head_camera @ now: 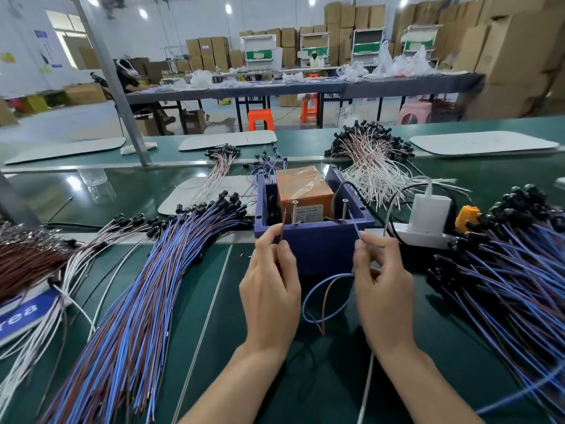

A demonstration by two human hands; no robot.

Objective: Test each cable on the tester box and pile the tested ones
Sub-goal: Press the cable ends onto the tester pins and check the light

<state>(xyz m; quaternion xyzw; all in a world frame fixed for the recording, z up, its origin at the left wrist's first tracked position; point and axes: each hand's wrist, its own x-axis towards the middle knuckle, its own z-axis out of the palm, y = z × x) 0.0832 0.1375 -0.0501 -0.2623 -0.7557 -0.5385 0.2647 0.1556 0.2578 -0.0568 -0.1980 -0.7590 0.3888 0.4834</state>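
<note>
Left hand (270, 289): pinches the brown end (282, 228), its tip just beside the left screw (295, 212).
Right hand (382, 289): pinches the blue end (356, 232), beside the right screw (345, 209).
Cable (308, 295): loops between the hands, in front of the tester box (318, 249).
Piles: left pile (146, 286) and right pile (504, 270) flank the box on the tabletop (229, 316).

Dark green glossy bench top (214, 301). Centre: open purple-blue plastic tester box (318, 243). Left of it: fanned pile of blue-and-brown cables with black end caps (146, 301), reaching the near edge. Left edge: bundle of dark brown wires (24, 261); blue printed sign (21, 313). Right edge: tangled heap of blue-and-brown cables (504, 286). Just right of the box: white power strip (422, 238). Far side: mound of white-and-pink cables (376, 169); flat white boards (483, 142).
</note>
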